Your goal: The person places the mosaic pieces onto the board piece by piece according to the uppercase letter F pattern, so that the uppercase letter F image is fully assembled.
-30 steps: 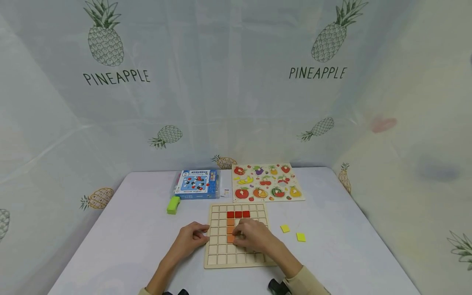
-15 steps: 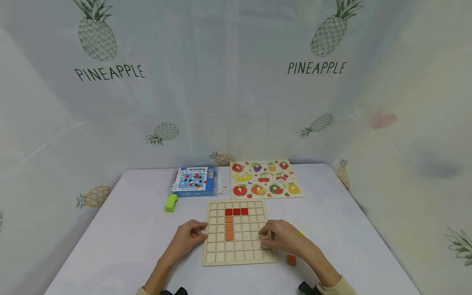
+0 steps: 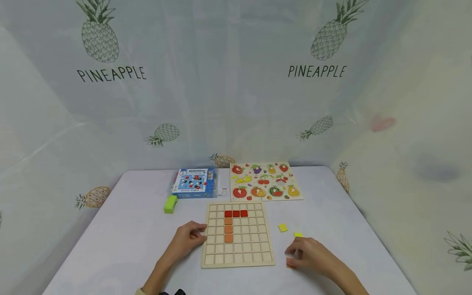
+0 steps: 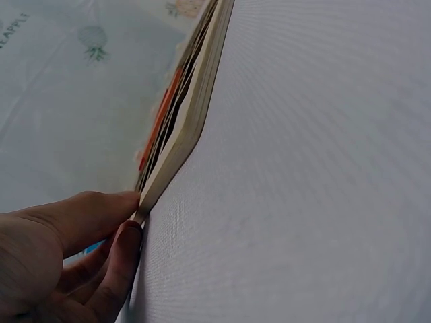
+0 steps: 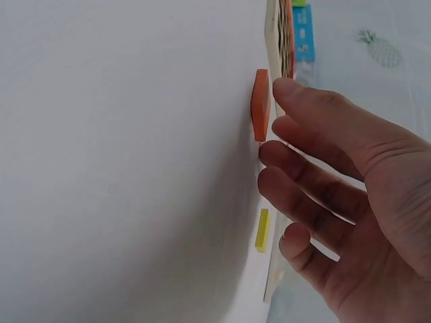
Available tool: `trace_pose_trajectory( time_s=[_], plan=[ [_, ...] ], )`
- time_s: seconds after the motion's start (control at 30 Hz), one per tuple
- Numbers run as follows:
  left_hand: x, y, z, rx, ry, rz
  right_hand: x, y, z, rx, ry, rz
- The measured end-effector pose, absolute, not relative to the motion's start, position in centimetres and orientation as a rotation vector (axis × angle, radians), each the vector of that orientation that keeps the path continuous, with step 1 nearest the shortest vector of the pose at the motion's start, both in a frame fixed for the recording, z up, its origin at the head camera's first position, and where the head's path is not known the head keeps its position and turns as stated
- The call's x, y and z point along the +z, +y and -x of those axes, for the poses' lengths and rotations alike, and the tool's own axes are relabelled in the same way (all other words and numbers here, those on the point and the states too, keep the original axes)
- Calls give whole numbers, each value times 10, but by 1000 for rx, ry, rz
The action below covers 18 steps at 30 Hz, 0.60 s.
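Observation:
A wooden grid board [image 3: 250, 248] lies flat, holding three red tiles [image 3: 236, 213] in a row and three orange tiles [image 3: 228, 229] in a column below the leftmost. My left hand [image 3: 188, 239] pinches the board's left edge; in the left wrist view the thumb and fingers meet at its rim [image 4: 172, 161]. To the right of the board, my right hand [image 3: 313, 256] hovers over a loose orange tile [image 5: 260, 105] with fingers relaxed and apart, and it grips nothing. Two yellow tiles [image 3: 282, 227] lie beyond that hand, one partly covered by it.
A fruit puzzle board [image 3: 265, 180] lies behind the grid. Left of it is a blue boxed set [image 3: 195, 182], with a green block [image 3: 171, 204] in front. A pineapple-print curtain [image 3: 221, 82] closes off the table's back and sides.
My right hand has left the board's orange column and moved right and toward me, over the loose orange tile. The left hand has stayed at the board's edge.

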<state>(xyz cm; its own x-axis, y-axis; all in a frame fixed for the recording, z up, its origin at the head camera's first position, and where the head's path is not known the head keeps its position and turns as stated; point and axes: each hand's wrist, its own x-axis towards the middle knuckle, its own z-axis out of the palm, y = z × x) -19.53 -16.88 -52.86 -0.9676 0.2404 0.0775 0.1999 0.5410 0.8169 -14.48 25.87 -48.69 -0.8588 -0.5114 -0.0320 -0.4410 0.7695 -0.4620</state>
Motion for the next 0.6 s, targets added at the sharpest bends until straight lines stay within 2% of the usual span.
trace_pose_trajectory(
  time_s=[0.6],
  plan=[
    [-531, -169, 195, 1433, 2717, -384, -491, 262, 141, -680, 2811, 810]
  ],
)
